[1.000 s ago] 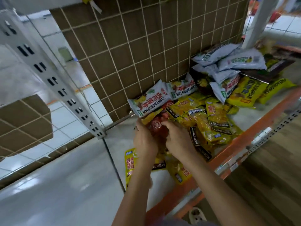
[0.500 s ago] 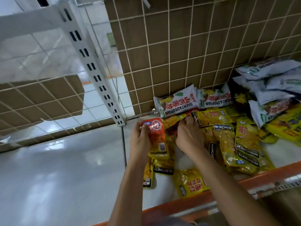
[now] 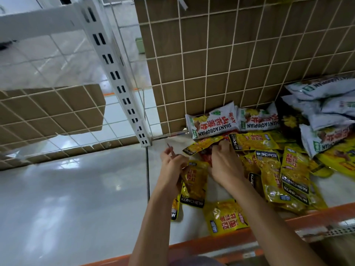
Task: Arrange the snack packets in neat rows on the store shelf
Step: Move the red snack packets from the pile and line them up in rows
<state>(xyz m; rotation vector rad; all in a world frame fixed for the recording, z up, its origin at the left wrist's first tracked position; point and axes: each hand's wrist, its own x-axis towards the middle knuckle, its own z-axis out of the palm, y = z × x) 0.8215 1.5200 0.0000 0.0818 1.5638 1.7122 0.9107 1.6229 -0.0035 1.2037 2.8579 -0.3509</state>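
My left hand [image 3: 173, 166] is closed on a thin red packet [image 3: 169, 147], seen edge-on above my fingers, with a yellow Konchew packet [image 3: 195, 184] right under the hand. Fingers bent, my right hand [image 3: 224, 164] digs into the loose pile and grips another red packet [image 3: 206, 156] that lies under a yellow one [image 3: 201, 144]. Several yellow Konchew packets [image 3: 292, 173] lie scattered to the right. Two white Shanyaobopian packets [image 3: 213, 123] [image 3: 257, 120] lean against the back grid. One yellow packet [image 3: 226, 217] lies alone near the front.
The white shelf board [image 3: 192, 230] has an orange front lip [image 3: 211, 244]. A wire grid backed with cardboard [image 3: 230, 64] closes the rear. A white slotted upright [image 3: 115, 73] stands at the shelf's left end. More white packets [image 3: 326, 104] are heaped at the far right.
My left hand has turned the red packet from flat to edge-on and drawn it left. My right hand has pushed deeper into the pile. The view has shifted left and closer.
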